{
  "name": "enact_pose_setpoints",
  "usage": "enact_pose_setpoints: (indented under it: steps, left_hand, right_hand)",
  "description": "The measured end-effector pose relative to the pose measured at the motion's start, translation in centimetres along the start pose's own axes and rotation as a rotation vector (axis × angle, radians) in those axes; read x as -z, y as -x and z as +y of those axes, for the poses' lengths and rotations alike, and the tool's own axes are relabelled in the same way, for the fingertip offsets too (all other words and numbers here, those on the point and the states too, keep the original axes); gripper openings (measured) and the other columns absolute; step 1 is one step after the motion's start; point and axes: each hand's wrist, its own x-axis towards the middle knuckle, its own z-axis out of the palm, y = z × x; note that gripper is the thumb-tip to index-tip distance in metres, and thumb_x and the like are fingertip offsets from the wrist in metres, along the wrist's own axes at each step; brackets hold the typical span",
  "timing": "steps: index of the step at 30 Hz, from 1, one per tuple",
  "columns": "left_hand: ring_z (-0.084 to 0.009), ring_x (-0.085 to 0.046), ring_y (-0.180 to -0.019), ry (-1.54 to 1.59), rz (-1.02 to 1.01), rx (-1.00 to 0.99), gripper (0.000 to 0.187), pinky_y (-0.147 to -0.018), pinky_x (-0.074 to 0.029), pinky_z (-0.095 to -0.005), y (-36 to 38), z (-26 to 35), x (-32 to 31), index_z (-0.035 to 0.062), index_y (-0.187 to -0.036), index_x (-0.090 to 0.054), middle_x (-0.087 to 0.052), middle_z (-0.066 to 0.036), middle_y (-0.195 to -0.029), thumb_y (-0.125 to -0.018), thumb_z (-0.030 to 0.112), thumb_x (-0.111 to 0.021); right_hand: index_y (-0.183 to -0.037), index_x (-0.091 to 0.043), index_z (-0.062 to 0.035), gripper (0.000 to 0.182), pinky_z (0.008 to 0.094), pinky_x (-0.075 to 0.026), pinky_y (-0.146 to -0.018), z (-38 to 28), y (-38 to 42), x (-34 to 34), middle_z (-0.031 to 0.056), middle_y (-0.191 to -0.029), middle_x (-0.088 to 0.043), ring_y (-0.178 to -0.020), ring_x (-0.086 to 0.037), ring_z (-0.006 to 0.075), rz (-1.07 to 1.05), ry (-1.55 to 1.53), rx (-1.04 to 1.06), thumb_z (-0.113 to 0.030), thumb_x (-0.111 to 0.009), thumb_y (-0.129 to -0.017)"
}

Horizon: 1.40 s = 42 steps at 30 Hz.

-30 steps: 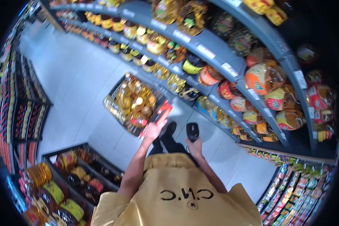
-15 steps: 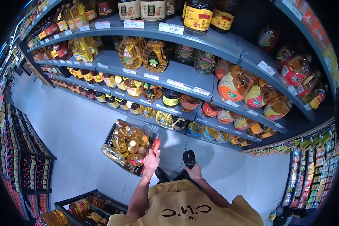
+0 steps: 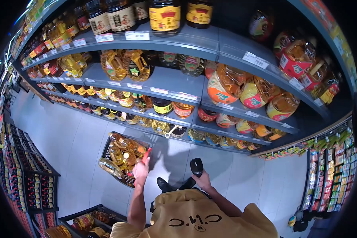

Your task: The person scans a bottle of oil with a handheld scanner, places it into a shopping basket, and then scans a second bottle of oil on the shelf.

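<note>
My left hand (image 3: 140, 171) is closed around the red handle (image 3: 147, 154) of a dark shopping basket (image 3: 106, 147). Bottles of golden oil (image 3: 117, 154) fill the basket, and a clear bottle (image 3: 110, 167) lies slanted along its left side. The basket appears to be at floor level, left of my feet. In my right hand (image 3: 203, 181) is a black handheld scanner (image 3: 196, 165), its rounded head pointing away from me toward the shelves. My fingers wrap its grip and are partly hidden.
Ahead, a curved shelf unit (image 3: 178, 85) carries oil bottles on several levels, with price tags along its edges. Dark bottles line a rack (image 3: 39, 178) at the left. A crate of bottles (image 3: 95, 210) stands at lower left. Packets (image 3: 333, 178) hang at the right.
The view has turned right, so the shelves and basket appear further left. My left hand has shifted slightly left with the basket handle; the scanner stays nearly in place.
</note>
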Motion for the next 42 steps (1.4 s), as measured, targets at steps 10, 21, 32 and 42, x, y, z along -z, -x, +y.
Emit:
enact_pose_setpoints:
  steps: [10, 21, 32, 42]
  left_hand:
    - [-0.0434, -0.068, -0.094, -0.006, 0.060, 0.035, 0.077, -0.085, -0.051, -0.0505, 0.2, 0.5, -0.3, -0.0045, -0.099, -0.069, -0.070, -0.028, -0.092, -0.090, 0.069, -0.049]
    - [-0.0455, -0.067, -0.088, 0.027, 0.109, -0.036, 0.073, -0.082, -0.050, -0.0515, 0.8, 0.8, 0.2, -0.0061, -0.090, -0.068, -0.069, -0.030, -0.087, -0.091, 0.065, -0.053]
    - [-0.0219, -0.064, -0.066, 0.463, -0.092, -0.071, 0.058, -0.061, -0.051, -0.0400, -2.8, -2.4, -1.7, -0.0073, -0.094, -0.070, -0.069, -0.011, -0.076, -0.083, 0.049, -0.075]
    - [-0.0079, -0.047, -0.047, 0.821, -0.467, 0.093, 0.027, -0.043, -0.035, -0.0283, -2.2, -1.4, 0.7, 0.0048, -0.082, -0.073, -0.057, 0.003, -0.061, -0.084, 0.031, -0.079]
  right_hand:
    - [-0.118, -0.059, -0.0021, 0.047, 0.0419, -0.053, -0.086, 1.5, -1.5, 1.7, 0.0204, -0.102, -0.071, -0.099, -0.068, 0.0381, 0.014, -0.019, -0.028, -0.025, -0.077, -0.081]
    - [-0.121, -0.056, -0.0029, 0.048, 0.0438, -0.052, -0.089, -0.7, -1.9, 0.9, 0.0225, -0.108, -0.068, -0.106, -0.065, 0.0402, 0.027, -0.084, -0.043, -0.026, -0.072, -0.082]
    - [-0.112, -0.061, -0.0029, 0.042, 0.0400, -0.052, -0.087, 2.8, -3.1, 0.4, 0.0177, -0.100, -0.070, -0.098, -0.069, 0.0317, 0.116, -0.088, 0.037, -0.026, -0.077, -0.081]
    - [-0.110, -0.062, -0.0020, 0.041, 0.0375, -0.052, -0.084, 3.4, -4.1, 0.8, 0.0149, -0.097, -0.071, -0.091, -0.069, 0.0261, 0.085, -0.125, 0.021, -0.025, -0.077, -0.079]
